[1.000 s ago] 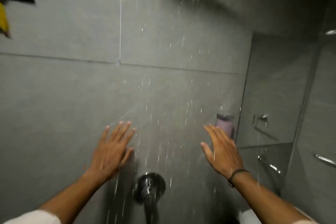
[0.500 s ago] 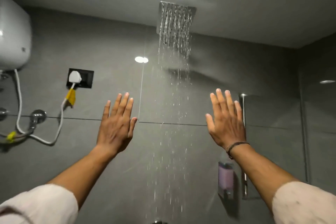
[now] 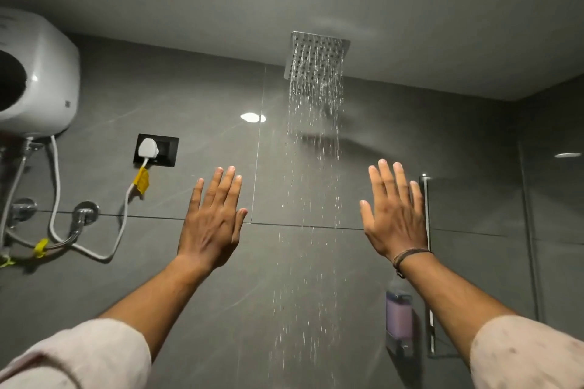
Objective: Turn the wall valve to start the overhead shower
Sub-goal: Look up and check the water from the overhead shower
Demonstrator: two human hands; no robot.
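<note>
A square metal overhead shower head (image 3: pixel 316 63) hangs from the ceiling, and streams of water (image 3: pixel 311 199) fall from it down the middle of the view. My left hand (image 3: pixel 213 221) is raised flat to the left of the water, fingers apart, holding nothing. My right hand (image 3: pixel 393 215) is raised flat to the right of the water, also empty, with a dark band on its wrist. Neither hand touches the water or the wall. The wall valve is out of view below the frame.
A white water heater (image 3: pixel 38 76) hangs at upper left, with hoses and two pipe fittings (image 3: pixel 83 211) below it. A white plug sits in a black socket (image 3: pixel 156 150). A purple soap dispenser (image 3: pixel 398 319) and a vertical metal rail (image 3: pixel 426 230) are on the right; grey tiled walls.
The view has tilted upward from the black wall valve to the shower head. Both hands stay raised and spread on either side of the falling water.
</note>
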